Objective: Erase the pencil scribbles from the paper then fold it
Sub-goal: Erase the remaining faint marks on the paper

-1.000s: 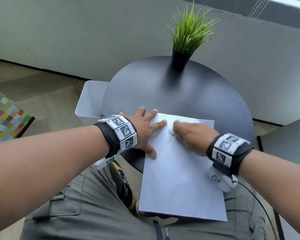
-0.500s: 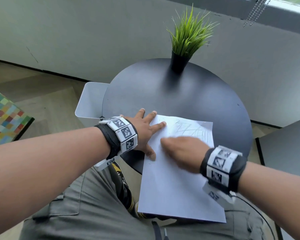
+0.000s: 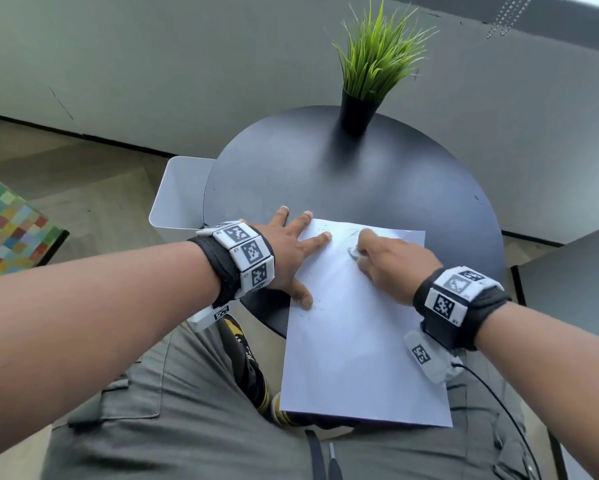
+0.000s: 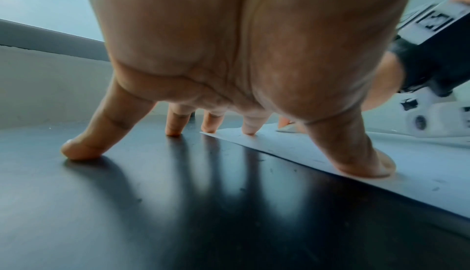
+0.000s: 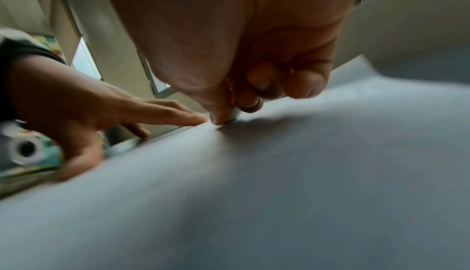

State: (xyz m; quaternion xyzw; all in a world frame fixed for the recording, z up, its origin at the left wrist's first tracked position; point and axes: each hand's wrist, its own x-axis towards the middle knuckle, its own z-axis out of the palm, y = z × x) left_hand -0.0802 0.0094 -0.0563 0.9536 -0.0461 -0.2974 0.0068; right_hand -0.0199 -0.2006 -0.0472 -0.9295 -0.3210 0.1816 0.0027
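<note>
Where wall meets floor, round black table point(image 3: 388, 188)

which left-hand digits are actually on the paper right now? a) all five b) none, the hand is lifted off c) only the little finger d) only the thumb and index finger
d: in the left wrist view the left hand's thumb and index fingertip press on the paper; the other three fingertips stand on the dark table.

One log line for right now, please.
erasing | left hand flat, pins paper | right hand pinches eraser on scribbles | fold not started
</note>
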